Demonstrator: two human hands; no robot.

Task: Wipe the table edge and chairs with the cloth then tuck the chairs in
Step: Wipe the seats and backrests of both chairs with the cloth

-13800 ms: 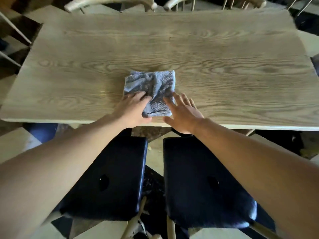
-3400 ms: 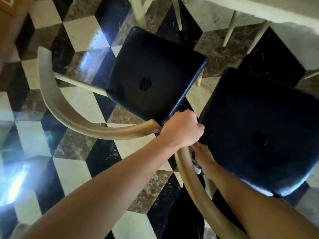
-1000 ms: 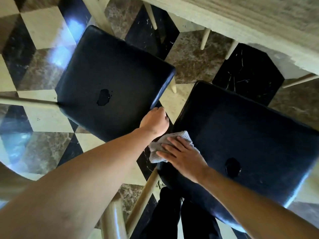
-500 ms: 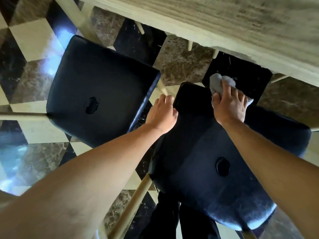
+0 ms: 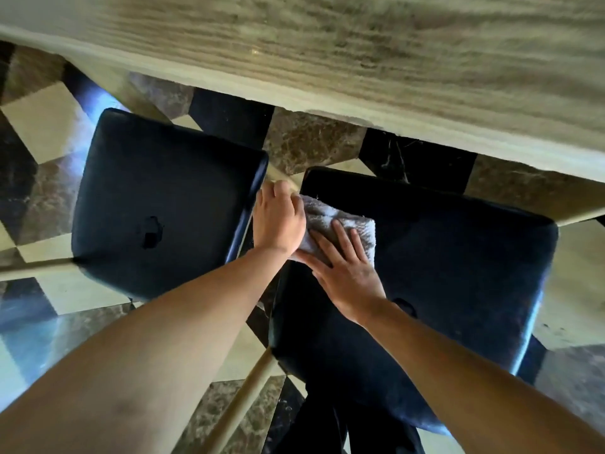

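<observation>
Two chairs with black padded seats stand side by side below the pale wooden table (image 5: 360, 103). A grey-white cloth (image 5: 327, 217) lies on the near-left part of the right chair seat (image 5: 442, 257). My right hand (image 5: 343, 263) presses flat on the cloth with straight, spread fingers. My left hand (image 5: 278, 221) rests at the left edge of that seat, in the gap beside the left chair seat (image 5: 157, 204); its fingers curl over the seat's edge next to the cloth. Part of the cloth is hidden under both hands.
The table's front edge runs across the top, overhanging the floor just beyond the seats. A pale wooden chair rail (image 5: 242, 398) slants up from the bottom between the seats. My dark trouser legs (image 5: 327, 427) stand on the checkered marble floor (image 5: 49, 119).
My right hand has dragged the cloth from the far edge of the right seat back to its near-left part. My left hand stays at the seat's left edge.
</observation>
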